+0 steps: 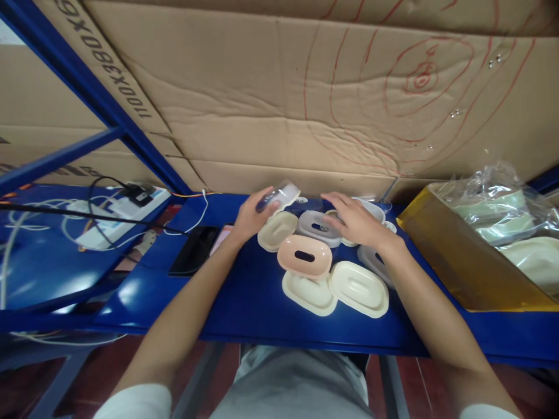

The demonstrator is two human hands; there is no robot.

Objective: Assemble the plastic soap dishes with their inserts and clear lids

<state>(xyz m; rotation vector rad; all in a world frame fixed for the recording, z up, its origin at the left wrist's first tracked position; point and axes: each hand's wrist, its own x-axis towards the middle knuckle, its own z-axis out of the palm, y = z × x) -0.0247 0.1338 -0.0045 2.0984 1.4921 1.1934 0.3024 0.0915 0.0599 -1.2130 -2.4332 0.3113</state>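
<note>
My left hand is closed round a clear and white plastic piece, tilted above the back left of a group of oval plastic pieces. Its exact kind is hard to make out. With fingers apart, my right hand hovers over or lightly touches a grey slotted oval piece; contact cannot be told. A beige oval dish lies below my left hand. Nearer to me, a pink slotted oval piece overlaps a cream oval dish. Another cream dish lies beside it. My right forearm partly hides a dark grey piece.
An open cardboard box with bagged pale green and cream pieces stands at the right. At the left are a black phone, a power strip and loose cables. A cardboard wall closes off the back of the blue table.
</note>
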